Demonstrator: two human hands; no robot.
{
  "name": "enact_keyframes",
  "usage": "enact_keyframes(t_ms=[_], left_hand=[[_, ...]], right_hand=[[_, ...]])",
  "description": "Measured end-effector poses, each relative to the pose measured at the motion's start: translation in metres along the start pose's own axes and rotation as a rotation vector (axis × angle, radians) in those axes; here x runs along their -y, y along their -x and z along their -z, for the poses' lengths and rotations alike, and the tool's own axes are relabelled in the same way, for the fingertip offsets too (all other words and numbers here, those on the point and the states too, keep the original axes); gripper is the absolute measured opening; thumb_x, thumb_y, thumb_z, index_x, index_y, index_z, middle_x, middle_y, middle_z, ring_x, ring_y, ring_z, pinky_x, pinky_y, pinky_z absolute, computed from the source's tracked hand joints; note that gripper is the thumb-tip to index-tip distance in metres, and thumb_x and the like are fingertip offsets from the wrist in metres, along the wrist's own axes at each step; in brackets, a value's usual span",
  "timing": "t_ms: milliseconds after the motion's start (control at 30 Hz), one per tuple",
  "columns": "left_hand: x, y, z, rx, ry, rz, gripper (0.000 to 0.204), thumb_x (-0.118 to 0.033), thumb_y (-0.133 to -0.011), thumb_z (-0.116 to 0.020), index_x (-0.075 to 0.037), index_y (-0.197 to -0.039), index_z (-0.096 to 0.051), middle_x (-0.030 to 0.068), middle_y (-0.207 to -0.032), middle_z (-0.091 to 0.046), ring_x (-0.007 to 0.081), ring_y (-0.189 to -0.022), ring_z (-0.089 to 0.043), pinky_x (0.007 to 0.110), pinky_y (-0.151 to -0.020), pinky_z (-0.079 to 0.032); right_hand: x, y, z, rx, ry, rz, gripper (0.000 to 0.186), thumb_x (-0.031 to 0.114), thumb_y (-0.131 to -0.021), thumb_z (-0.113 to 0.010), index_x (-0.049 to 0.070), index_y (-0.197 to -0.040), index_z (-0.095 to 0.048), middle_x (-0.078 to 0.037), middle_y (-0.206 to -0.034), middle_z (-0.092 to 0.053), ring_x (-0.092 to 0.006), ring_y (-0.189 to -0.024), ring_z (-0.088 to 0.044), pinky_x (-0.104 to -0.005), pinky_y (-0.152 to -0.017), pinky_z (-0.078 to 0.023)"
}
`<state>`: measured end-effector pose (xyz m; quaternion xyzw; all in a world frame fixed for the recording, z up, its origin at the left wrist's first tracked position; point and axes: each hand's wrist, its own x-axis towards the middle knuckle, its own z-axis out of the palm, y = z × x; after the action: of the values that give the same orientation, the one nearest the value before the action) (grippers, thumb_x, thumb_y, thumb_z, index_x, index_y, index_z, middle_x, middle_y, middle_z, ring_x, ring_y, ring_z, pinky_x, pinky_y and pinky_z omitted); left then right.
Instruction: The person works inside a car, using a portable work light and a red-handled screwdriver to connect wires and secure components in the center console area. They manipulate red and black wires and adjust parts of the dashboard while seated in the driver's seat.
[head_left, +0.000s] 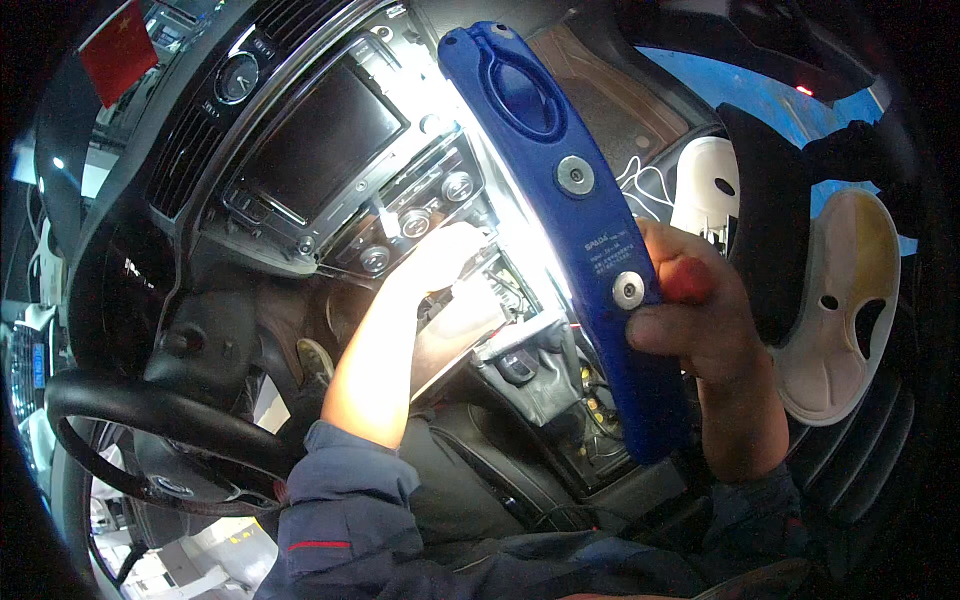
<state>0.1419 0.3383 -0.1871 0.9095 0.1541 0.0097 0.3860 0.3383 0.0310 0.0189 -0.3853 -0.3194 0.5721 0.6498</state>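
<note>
Bright light falls on my left hand (448,255), which is bent at the centre console below the round climate knobs (416,222); its fingers are curled, and what they hold is hard to make out. It is beside an open cavity with fittings (497,290). My right hand (700,330) is closed on a long blue work light (600,230), held diagonally over the console with its glare along the left edge. A red handle (686,281) is in the same grip. The gear lever boot (535,385) sits beneath, beside exposed wiring (595,405).
The dashboard screen (310,140) is at upper left, the steering wheel (165,420) at lower left. A small red flag (118,50) stands top left. Two pale trim pieces (835,300) (705,180) and white cables (640,190) lie on the right.
</note>
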Motion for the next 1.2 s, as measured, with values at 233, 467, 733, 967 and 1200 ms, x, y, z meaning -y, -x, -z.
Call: enact_keyframes(t_ms=[233,467,733,967,1200], left_hand=[[0.0,-0.004,-0.002,0.024,0.396,0.293,0.033,-0.013,-0.106,-0.046,0.0,-0.13,-0.064,0.0185,-0.123,-0.068,0.0267,-0.115,-0.065,0.037,-0.101,-0.052],[-0.01,-0.002,0.008,0.037,0.376,0.287,0.033,-0.013,-0.106,-0.046,0.0,-0.13,-0.064,0.0186,-0.122,-0.068,0.0267,-0.114,-0.065,0.037,-0.1,-0.052],[-0.011,0.0,0.007,0.0,0.321,0.269,0.033,-0.013,-0.106,-0.045,-0.001,-0.13,-0.064,0.0188,-0.121,-0.068,0.0268,-0.113,-0.065,0.037,-0.1,-0.052],[-0.018,0.001,0.007,-0.022,0.276,0.257,0.033,-0.013,-0.106,-0.044,-0.001,-0.13,-0.063,0.0189,-0.12,-0.068,0.0268,-0.112,-0.066,0.037,-0.1,-0.052],[-0.029,-0.002,0.009,-0.034,0.249,0.246,0.033,-0.013,-0.106,-0.044,-0.001,-0.13,-0.063,0.0191,-0.119,-0.068,0.0269,-0.112,-0.066,0.037,-0.1,-0.051]], right_hand=[[-0.001,-0.002,0.006,0.017,0.037,0.04,0.058,0.015,-0.079,-0.084,0.0,-0.131,-0.063,-0.005,-0.116,-0.071,-0.0141,-0.104,-0.065,-0.0327,-0.098,-0.049],[0.0,-0.002,0.004,0.023,-0.04,0.067,0.054,0.012,-0.082,-0.082,0.0,-0.132,-0.062,-0.004,-0.117,-0.07,-0.0126,-0.105,-0.063,-0.0319,-0.098,-0.048],[-0.003,-0.004,0.007,0.07,-0.039,0.067,0.049,0.012,-0.084,-0.081,0.002,-0.128,-0.062,-0.004,-0.114,-0.07,-0.0136,-0.103,-0.064,-0.0332,-0.097,-0.049],[-0.005,-0.006,0.0,-0.004,-0.053,0.072,0.046,0.015,-0.085,-0.079,0.001,-0.125,-0.062,-0.008,-0.11,-0.07,-0.0159,-0.098,-0.067,-0.0342,-0.091,-0.054],[0.001,-0.006,-0.007,0.03,0.039,0.15,0.042,0.02,-0.084,-0.078,0.001,-0.117,-0.061,-0.009,-0.098,-0.068,-0.0171,-0.087,-0.069,-0.0336,-0.079,-0.058]])
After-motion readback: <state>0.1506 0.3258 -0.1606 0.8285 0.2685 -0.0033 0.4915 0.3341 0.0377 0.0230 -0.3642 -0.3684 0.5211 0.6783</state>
